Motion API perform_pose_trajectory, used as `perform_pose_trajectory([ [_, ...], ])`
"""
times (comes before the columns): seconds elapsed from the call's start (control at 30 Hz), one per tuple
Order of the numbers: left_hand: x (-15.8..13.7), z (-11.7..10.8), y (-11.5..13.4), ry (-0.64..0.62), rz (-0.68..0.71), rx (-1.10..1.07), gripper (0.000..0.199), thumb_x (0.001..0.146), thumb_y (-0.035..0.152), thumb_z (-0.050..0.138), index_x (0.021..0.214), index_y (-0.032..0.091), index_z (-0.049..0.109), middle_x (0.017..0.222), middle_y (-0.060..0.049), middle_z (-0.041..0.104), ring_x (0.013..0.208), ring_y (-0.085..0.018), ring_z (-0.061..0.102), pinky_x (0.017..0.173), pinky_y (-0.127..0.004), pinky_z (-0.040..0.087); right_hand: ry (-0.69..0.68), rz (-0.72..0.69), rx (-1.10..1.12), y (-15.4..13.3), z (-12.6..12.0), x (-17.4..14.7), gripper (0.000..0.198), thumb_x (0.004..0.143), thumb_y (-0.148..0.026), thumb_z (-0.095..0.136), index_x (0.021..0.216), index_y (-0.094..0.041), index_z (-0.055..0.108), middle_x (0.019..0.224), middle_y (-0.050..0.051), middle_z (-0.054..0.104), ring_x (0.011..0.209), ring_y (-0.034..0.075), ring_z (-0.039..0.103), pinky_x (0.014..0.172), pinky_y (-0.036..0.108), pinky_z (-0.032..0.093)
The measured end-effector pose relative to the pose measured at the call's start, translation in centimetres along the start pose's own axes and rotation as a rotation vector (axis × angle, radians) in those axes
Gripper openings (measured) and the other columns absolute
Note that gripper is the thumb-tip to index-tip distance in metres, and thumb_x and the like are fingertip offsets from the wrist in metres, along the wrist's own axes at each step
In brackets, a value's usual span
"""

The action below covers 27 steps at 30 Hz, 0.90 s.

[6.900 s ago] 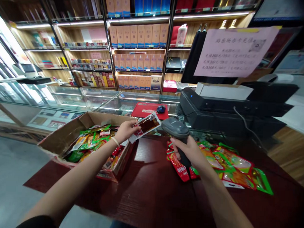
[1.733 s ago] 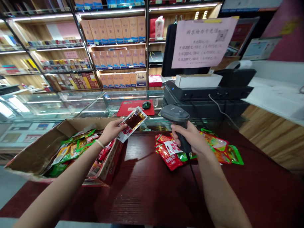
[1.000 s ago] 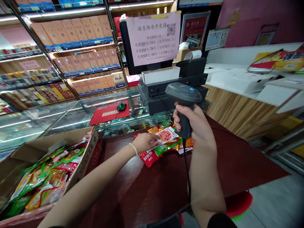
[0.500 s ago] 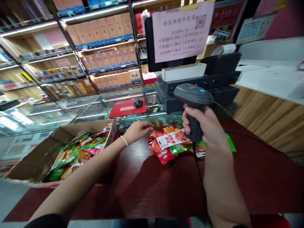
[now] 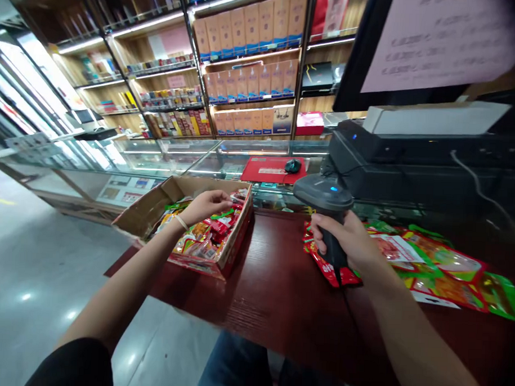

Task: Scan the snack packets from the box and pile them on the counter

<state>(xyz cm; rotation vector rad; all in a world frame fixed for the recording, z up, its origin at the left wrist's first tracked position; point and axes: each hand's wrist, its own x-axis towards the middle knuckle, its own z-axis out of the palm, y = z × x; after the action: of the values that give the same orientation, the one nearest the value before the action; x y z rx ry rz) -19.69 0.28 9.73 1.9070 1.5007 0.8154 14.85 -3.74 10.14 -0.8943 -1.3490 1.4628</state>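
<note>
My right hand (image 5: 353, 238) grips the handle of a black barcode scanner (image 5: 323, 194), which has a blue light on top. Its cable hangs down over the counter. Below and behind the scanner lies a red snack packet (image 5: 326, 267). More red, green and white snack packets (image 5: 445, 258) are spread to the right, partly hidden by my right hand and forearm. Over the open cardboard box (image 5: 235, 237) on the left is my left hand (image 5: 206, 205), its fingers loosely curled with a small gap at the thumb. Colourful snack packets (image 5: 201, 236) fill the box beneath it.
A dark red wooden counter (image 5: 276, 267) carries the box and packets. Behind it stand a glass display case (image 5: 174, 154), a red mat (image 5: 262, 169) with a computer mouse (image 5: 293, 166), and a monitor (image 5: 355, 61) above black equipment (image 5: 393, 169). Stocked shelves line the wall.
My left hand has moved left from the packet pile to above the box. The view has swung left. My right hand still holds the scanner, now nearer the pile's left end.
</note>
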Motion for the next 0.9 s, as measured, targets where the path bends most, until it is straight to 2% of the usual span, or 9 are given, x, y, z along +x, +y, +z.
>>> perform_pose_trajectory([
  [0.2,-1.0,-0.7,-5.1,0.019,-0.044,0.158,0.033,0.079,0.046,0.059,0.089,0.016,0.068,0.081,-0.003,0.068,0.074,-0.016,0.061,0.069,-0.026,0.045,-0.144,0.073,-0.184,2.6,3.0,0.6,0.036,0.083,-0.047,0.067,0.067,-0.02,0.048,0.053,-0.004,0.052,0.041,0.01,0.048,0.041,0.023,0.038],
  [0.33,-1.3,-0.5,-6.5,-0.178,0.079,0.304,0.032,0.077,0.041,0.062,0.098,0.018,0.068,0.096,-0.006,0.068,0.088,-0.019,0.061,0.082,-0.029,0.046,-0.199,0.097,-0.247,3.6,3.5,0.9,0.038,0.085,-0.048,0.064,0.064,-0.02,0.049,0.051,-0.002,0.052,0.04,0.011,0.048,0.042,0.024,0.038],
  [0.43,-1.5,-0.1,-6.9,-0.301,0.171,0.465,0.052,0.07,0.044,0.071,0.115,0.019,0.064,0.115,-0.011,0.062,0.106,-0.025,0.056,0.096,-0.035,0.042,-0.204,0.115,-0.258,3.9,3.4,1.0,0.039,0.086,-0.048,0.063,0.061,-0.02,0.05,0.05,-0.002,0.052,0.04,0.011,0.047,0.042,0.025,0.038],
  [0.5,-1.5,0.2,-7.2,-0.32,0.173,0.595,0.071,0.062,0.045,0.077,0.126,0.021,0.058,0.127,-0.015,0.054,0.117,-0.031,0.049,0.102,-0.042,0.037,-0.197,0.116,-0.251,3.9,3.3,1.1,0.037,0.085,-0.047,0.063,0.062,-0.02,0.051,0.051,-0.002,0.052,0.04,0.011,0.047,0.042,0.025,0.038],
  [0.57,-1.4,0.5,-7.4,-0.321,0.164,0.691,0.079,0.059,0.043,0.08,0.131,0.023,0.054,0.134,-0.016,0.048,0.121,-0.035,0.044,0.104,-0.047,0.034,-0.184,0.123,-0.242,3.8,3.3,1.1,0.036,0.084,-0.047,0.064,0.063,-0.02,0.052,0.051,-0.002,0.053,0.04,0.011,0.047,0.042,0.025,0.038],
  [0.7,-0.9,0.7,-7.9,-0.288,0.192,0.755,0.061,0.07,0.032,0.071,0.129,0.025,0.057,0.131,-0.014,0.05,0.118,-0.032,0.047,0.103,-0.045,0.034,-0.162,0.131,-0.239,3.5,3.3,0.9,0.036,0.083,-0.047,0.065,0.063,-0.021,0.052,0.05,-0.002,0.053,0.039,0.012,0.047,0.041,0.025,0.038],
  [0.77,-0.7,0.4,-8.1,-0.285,0.198,0.75,0.058,0.07,0.026,0.069,0.127,0.026,0.06,0.128,-0.013,0.053,0.117,-0.031,0.049,0.102,-0.044,0.036,-0.159,0.118,-0.234,3.4,3.2,0.8,0.036,0.083,-0.047,0.065,0.063,-0.02,0.052,0.05,-0.002,0.053,0.039,0.011,0.047,0.041,0.025,0.038],
  [0.9,-0.6,-0.6,-7.8,-0.316,0.231,0.576,0.045,0.075,0.021,0.061,0.119,0.026,0.067,0.123,-0.01,0.062,0.114,-0.025,0.055,0.103,-0.037,0.037,-0.141,0.112,-0.192,3.1,2.7,0.5,0.036,0.081,-0.048,0.067,0.065,-0.02,0.051,0.053,-0.002,0.052,0.04,0.011,0.047,0.041,0.024,0.039],
])
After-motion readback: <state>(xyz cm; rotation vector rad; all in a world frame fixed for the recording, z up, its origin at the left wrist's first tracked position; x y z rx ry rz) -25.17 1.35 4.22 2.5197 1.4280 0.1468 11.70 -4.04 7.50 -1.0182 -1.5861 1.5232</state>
